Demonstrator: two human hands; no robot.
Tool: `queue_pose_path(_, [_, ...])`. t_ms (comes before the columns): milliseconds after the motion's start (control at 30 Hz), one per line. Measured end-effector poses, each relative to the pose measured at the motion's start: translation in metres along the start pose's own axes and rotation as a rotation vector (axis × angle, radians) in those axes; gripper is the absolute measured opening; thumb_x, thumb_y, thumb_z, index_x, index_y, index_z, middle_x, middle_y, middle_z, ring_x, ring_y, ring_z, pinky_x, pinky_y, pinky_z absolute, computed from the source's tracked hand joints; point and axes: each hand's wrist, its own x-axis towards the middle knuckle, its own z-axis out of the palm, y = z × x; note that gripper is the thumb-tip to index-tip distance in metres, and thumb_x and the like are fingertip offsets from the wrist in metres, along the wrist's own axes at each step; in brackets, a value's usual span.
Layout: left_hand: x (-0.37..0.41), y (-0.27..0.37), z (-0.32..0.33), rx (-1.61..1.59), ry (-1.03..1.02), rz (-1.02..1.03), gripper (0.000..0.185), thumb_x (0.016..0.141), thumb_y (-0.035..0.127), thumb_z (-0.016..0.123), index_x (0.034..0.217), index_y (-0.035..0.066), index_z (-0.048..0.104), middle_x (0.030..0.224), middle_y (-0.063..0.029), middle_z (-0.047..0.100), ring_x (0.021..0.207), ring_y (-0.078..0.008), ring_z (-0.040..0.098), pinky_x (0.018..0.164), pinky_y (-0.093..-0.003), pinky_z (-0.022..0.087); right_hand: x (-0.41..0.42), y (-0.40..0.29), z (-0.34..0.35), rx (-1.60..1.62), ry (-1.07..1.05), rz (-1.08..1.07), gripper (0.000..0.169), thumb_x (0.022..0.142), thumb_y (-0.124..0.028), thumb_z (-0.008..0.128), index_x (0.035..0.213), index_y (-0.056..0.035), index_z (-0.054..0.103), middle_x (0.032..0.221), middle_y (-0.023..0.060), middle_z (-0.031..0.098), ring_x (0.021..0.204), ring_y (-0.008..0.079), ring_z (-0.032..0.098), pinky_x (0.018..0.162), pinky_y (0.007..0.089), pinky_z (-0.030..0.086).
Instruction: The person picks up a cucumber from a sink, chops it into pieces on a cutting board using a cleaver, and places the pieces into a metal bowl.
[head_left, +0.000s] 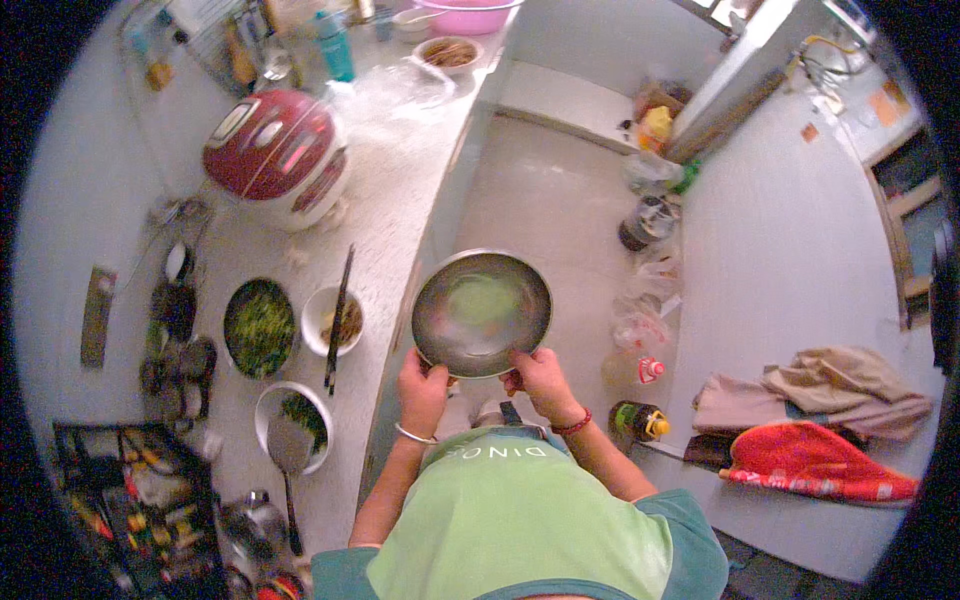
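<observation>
A round metal bowl (482, 313) is held in front of my body, over the floor beside the counter. My left hand (425, 382) grips its near left rim, thumb toward the bowl's edge. At the near right rim, my right hand (534, 382) has hold of it too. The bowl's inside is shiny, with a greenish blur at its middle that may be a reflection. On the counter to the left sit a dark bowl of chopped greens (260, 328) and a white bowl of brown food (339, 321) with dark chopsticks (340, 319) across it.
A spatula (289, 457) lies across another white bowl with greens (319, 427). Farther along the counter (390, 172) stands a red rice cooker (274, 157). A spice rack (142, 510) is at near left. Bottles (637, 421) and bags line the floor by the right wall; cloths (817, 457) hang there.
</observation>
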Motion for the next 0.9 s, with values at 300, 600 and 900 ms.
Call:
queue_pose_path(300, [0.071, 0.005, 0.072, 0.112, -0.314, -0.024, 0.021, 0.075, 0.002, 0.052, 0.095, -0.003, 0.056, 0.077, -0.0094, 0.063, 0.066, -0.0139, 0.061, 0.059, -0.0299, 0.052, 0.014, -0.038, -0.048, 0.098, 0.307, -0.018, 0.025, 0.089, -0.019, 0.052, 0.085, 0.0049, 0.059, 0.067, 0.0107, 0.059, 0.051, 0.0153, 0.055, 0.047, 0.029, 0.044])
queue_pose_path(600, [0.144, 0.012, 0.195, 0.222, -0.416, -0.077, 0.023, 0.072, 0.007, 0.054, 0.092, -0.004, 0.058, 0.072, -0.0113, 0.063, 0.063, -0.0168, 0.062, 0.06, -0.031, 0.051, 0.081, -0.072, -0.159, 0.25, 0.374, -0.007, 0.026, 0.087, -0.02, 0.053, 0.089, 0.0051, 0.057, 0.064, 0.0104, 0.06, 0.046, 0.0163, 0.054, 0.043, 0.0287, 0.042])
queue_pose_path(900, [0.22, 0.039, 0.315, 0.129, -0.433, -0.098, 0.023, 0.074, 0.007, 0.052, 0.093, -0.005, 0.057, 0.071, -0.0099, 0.061, 0.061, -0.0157, 0.06, 0.056, -0.0298, 0.049, 0.15, -0.165, -0.256, 0.132, 0.339, -0.039, 0.025, 0.084, -0.018, 0.05, 0.076, 0.0042, 0.06, 0.061, 0.0103, 0.059, 0.046, 0.0166, 0.054, 0.043, 0.0289, 0.042])
